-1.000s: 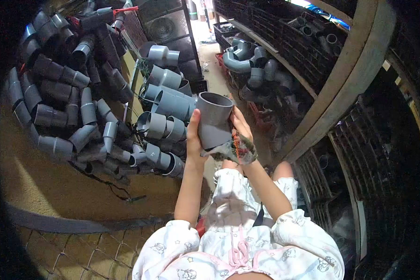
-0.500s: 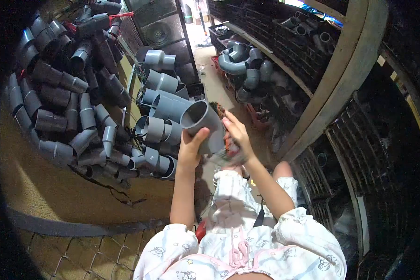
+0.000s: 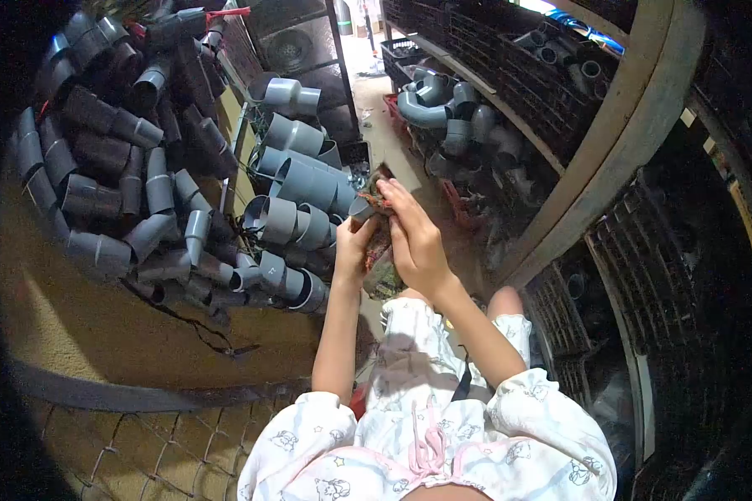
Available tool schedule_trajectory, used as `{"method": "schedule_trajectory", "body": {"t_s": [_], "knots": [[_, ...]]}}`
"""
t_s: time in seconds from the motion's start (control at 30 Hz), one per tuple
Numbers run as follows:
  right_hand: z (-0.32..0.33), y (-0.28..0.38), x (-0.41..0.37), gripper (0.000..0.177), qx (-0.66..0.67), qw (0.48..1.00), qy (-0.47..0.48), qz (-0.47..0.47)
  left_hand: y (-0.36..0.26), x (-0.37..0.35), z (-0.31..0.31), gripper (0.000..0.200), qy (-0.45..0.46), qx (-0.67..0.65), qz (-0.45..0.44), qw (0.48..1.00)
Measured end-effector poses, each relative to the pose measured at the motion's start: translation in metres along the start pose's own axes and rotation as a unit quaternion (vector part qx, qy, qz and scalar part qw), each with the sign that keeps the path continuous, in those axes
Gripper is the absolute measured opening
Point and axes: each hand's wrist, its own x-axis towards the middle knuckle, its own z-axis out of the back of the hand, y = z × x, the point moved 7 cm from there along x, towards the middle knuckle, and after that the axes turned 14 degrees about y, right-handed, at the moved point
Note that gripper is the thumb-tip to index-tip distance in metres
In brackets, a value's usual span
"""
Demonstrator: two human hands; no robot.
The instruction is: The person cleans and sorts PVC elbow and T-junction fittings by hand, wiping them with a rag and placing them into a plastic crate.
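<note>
In the middle of the head view, my left hand (image 3: 353, 250) grips a grey plastic pipe fitting (image 3: 360, 209) from its left side. Only part of the fitting's rim shows. A patterned cloth (image 3: 378, 250) in red, green and brown wraps around it and covers most of it. My right hand (image 3: 418, 246) presses the cloth against the fitting from the right, its fingers together and stretched over the top. Just left of my hands, bundled grey fittings (image 3: 313, 184) hang in a row.
Many strung grey couplings (image 3: 92, 200) hang over the wall at left. Black crates (image 3: 485, 42) line a rack at right, behind a slanted wooden post (image 3: 602, 159). Grey elbows (image 3: 426, 113) are heaped beyond. Wire mesh (image 3: 159, 442) is at lower left.
The fitting has tipped, so its wide opening no longer faces up toward me. My right hand and the cloth have moved up and left over it. The view has shifted slightly.
</note>
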Motion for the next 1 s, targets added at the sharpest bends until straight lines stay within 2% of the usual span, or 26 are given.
{"method": "schedule_trajectory", "body": {"t_s": [0.1, 0.13, 0.23, 0.27, 0.37, 0.43, 0.47, 0.5, 0.57, 0.6, 0.67, 0.77, 0.83, 0.87, 0.9, 0.93, 1.0], "knots": [[0.004, -0.009, -0.004, 0.032, 0.078, 0.995, -0.029, -0.046, -0.002, -0.003, -0.005, 0.034, 0.04, -0.058, -0.009, 0.997], [0.001, -0.025, -0.009, 0.033, 0.164, 0.979, -0.03, -0.116, -0.004, -0.006, -0.003, 0.037, 0.035, -0.058, 0.001, 0.998], [-0.002, -0.054, -0.019, 0.036, 0.284, 0.929, -0.064, -0.228, -0.011, -0.006, -0.003, 0.044, 0.045, -0.086, 0.0, 0.995], [0.002, -0.056, -0.02, 0.037, 0.272, 0.925, -0.086, -0.252, -0.009, -0.004, -0.001, 0.052, 0.065, -0.076, 0.015, 0.995], [0.007, -0.041, -0.009, 0.037, 0.244, 0.943, -0.063, -0.216, -0.007, -0.003, -0.011, 0.052, 0.111, -0.096, 0.021, 0.989], [0.006, -0.008, -0.003, 0.036, 0.118, 0.991, -0.031, -0.059, -0.01, -0.001, -0.015, 0.058, 0.064, -0.125, 0.019, 0.99], [0.004, 0.004, -0.001, 0.035, 0.055, 0.998, -0.013, 0.006, -0.011, -0.003, -0.018, 0.06, 0.039, -0.141, 0.02, 0.989], [0.001, 0.015, -0.001, 0.035, -0.01, 0.998, 0.007, 0.069, -0.015, -0.008, -0.025, 0.06, 0.054, -0.147, 0.01, 0.988], [0.009, 0.013, 0.0, 0.034, 0.054, 0.997, 0.004, 0.047, -0.023, -0.019, -0.036, 0.06, 0.084, -0.157, -0.013, 0.984], [0.011, 0.011, 0.0, 0.034, 0.088, 0.995, 0.003, 0.037, -0.007, -0.016, -0.016, 0.063, 0.074, -0.097, -0.015, 0.992], [0.002, -0.026, -0.011, 0.034, 0.248, 0.951, -0.004, -0.183, -0.007, -0.021, -0.007, 0.063, 0.083, -0.126, -0.016, 0.988], [-0.002, -0.025, -0.014, 0.033, 0.241, 0.946, -0.009, -0.216, -0.012, -0.022, -0.011, 0.057, 0.099, -0.215, -0.034, 0.971], [0.006, 0.01, -0.005, 0.034, 0.201, 0.977, -0.046, -0.051, -0.018, -0.018, -0.02, 0.057, 0.105, -0.239, -0.034, 0.965], [0.01, 0.025, 0.001, 0.036, 0.118, 0.992, -0.027, 0.023, -0.021, -0.019, -0.024, 0.056, 0.089, -0.207, -0.027, 0.974], [0.009, 0.031, 0.002, 0.037, 0.089, 0.995, -0.008, 0.042, -0.028, -0.021, -0.031, 0.056, 0.074, -0.174, -0.017, 0.982], [0.008, 0.036, 0.004, 0.038, 0.059, 0.996, 0.009, 0.064, -0.025, -0.025, -0.02, 0.064, 0.019, -0.106, 0.0, 0.994], [0.009, 0.038, 0.007, 0.036, 0.028, 0.995, 0.009, 0.092, -0.031, -0.02, -0.024, 0.071, 0.08, -0.092, -0.017, 0.992]]}}
